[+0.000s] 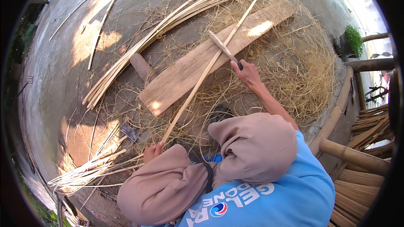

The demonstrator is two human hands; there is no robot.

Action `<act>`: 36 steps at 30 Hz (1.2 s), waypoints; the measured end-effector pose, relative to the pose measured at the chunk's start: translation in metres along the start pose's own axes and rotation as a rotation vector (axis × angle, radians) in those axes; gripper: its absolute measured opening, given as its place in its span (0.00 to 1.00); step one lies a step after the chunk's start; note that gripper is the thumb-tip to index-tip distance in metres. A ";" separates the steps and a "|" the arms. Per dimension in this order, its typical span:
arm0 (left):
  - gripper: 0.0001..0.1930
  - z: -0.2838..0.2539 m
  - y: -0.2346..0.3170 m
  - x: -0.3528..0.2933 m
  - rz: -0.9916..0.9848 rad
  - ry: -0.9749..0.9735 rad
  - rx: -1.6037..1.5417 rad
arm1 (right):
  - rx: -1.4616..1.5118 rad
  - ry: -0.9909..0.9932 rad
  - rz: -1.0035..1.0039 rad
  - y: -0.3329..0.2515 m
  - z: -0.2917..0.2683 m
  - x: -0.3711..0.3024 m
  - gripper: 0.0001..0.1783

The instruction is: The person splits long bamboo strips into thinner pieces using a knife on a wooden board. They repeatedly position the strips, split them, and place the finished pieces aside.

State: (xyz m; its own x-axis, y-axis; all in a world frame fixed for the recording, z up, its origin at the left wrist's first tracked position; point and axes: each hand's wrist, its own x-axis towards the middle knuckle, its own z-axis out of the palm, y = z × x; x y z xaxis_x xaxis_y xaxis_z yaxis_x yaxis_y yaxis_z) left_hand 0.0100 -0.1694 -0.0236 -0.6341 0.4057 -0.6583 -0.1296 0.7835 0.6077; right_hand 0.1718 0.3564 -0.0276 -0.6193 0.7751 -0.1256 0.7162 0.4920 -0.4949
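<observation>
1. Strip (203,77): a long, pale length crossing the board (174,82) obliquely. Its long axis runs from the board's near side, at the left hand, over the middle and beyond the far edge, more steeply than the board's own.
2. Left hand (151,152): off the board's near side, its fingers closed around the strip's near end; the knee hides part of the grip.
3. Right hand (248,75): just off the board's near edge, to the right of the strip, gripping the knife (229,55) by its dark handle.
4. Key relation: above the board, the blade lies across the strip, its tip toward the far left. The right hand is nearer this crossing; the left is well apart. Control probably depends on the angle between blade and strip. Whether the cutting edge touches cannot be told.
5. Surroundings: a bundle of strips (168,24) curves past the board's far side; shavings (299,86) lie heaped to its right.
</observation>
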 end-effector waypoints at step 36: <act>0.25 0.024 0.004 0.021 0.208 0.160 0.200 | 0.029 0.063 0.005 0.000 -0.020 0.022 0.35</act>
State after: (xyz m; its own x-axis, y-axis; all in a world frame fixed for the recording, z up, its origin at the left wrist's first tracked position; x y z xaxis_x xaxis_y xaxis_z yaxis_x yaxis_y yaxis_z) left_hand 0.0147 -0.1468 -0.0460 -0.7453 0.5001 -0.4410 0.1579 0.7750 0.6119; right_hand 0.1641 0.3815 -0.0129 -0.5936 0.8014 -0.0737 0.7088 0.4773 -0.5194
